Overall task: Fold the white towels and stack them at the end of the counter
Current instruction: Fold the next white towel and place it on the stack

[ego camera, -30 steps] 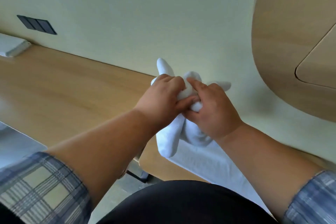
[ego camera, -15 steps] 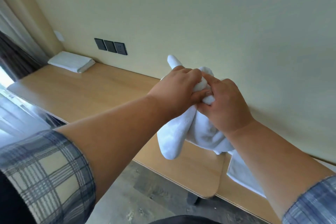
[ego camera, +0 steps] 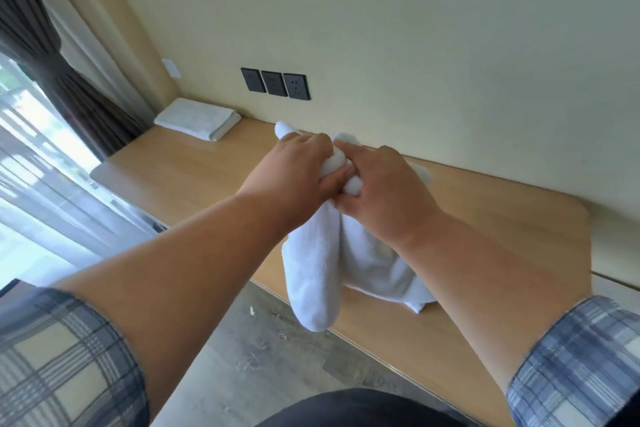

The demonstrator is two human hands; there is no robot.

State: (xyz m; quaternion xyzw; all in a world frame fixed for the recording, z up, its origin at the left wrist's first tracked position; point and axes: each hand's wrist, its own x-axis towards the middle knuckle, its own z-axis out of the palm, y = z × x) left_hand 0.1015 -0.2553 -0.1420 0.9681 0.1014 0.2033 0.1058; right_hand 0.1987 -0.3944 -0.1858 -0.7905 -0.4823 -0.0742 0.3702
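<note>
Two hands of mine meet over the tabletop [ego camera: 194, 177], both closed on the same white towel [ego camera: 322, 274]. My left hand [ego camera: 294, 170] has its fingers curled down around a bunched part of the cloth, and my right hand [ego camera: 384, 191] presses in against it from the other side, so the knuckles nearly touch. The grip on each side is tight and narrow, full of towel, with small rolls of cloth squeezed out between the fingers. One corner of the towel pokes up past my left hand toward the wall [ego camera: 415, 28]. Below my hands the rest hangs loose in two folds: the left fold drops past the front edge of the tabletop, over the grey floor [ego camera: 249, 350], and the right part spreads out and lies on the wood.

At the far left end of the tabletop, close to the corner of the wall, sits a stack of folded white towels [ego camera: 197, 118], well apart from the one I hold. Three dark wall sockets [ego camera: 275, 82] are set in the wall above and to the right of that stack. A dark curtain [ego camera: 45, 55] hangs at the window on the left. My plaid sleeves [ego camera: 65, 364] are pushed up, forearms bare.
</note>
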